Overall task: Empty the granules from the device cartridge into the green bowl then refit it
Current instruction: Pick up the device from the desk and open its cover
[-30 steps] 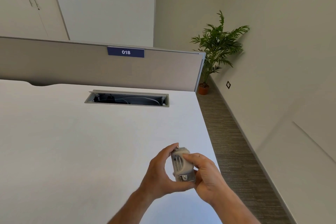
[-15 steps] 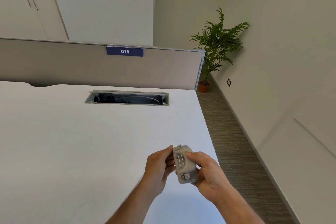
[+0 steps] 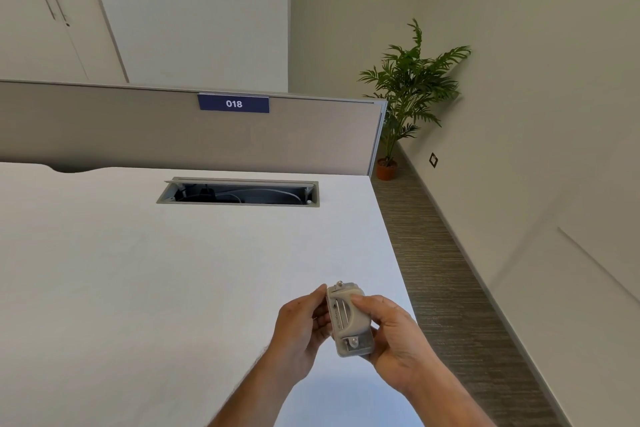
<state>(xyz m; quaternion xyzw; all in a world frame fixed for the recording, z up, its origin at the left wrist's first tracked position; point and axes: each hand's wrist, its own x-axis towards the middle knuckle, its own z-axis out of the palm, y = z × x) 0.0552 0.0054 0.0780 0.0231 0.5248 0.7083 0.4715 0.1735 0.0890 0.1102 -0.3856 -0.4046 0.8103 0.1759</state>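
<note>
Desk (image 3: 145,288): white, under both hands, which are near its right edge.
Green bowl: not in sight.
Right hand (image 3: 398,340): wraps the grey device (image 3: 349,321) from the right, thumb on its front.
Left hand (image 3: 301,333): pinches the device's left edge.
Grey device: between the hands, long way up-and-down, equally near both.

Backed left hand (image 3: 298,333) off small grey ribbed plastic device (image 3: 349,321), lower centre of frame. Went from thumb-under, fingers-over wrap a second ago to curled fingertips on left edge only. Removed left thumb from under lower end, exposing the clip with silver stud there more fully. Left most of the hold to right hand (image 3: 394,340). Turned ribbed face slightly more toward camera, lower end swung a little toward lower right.
</note>
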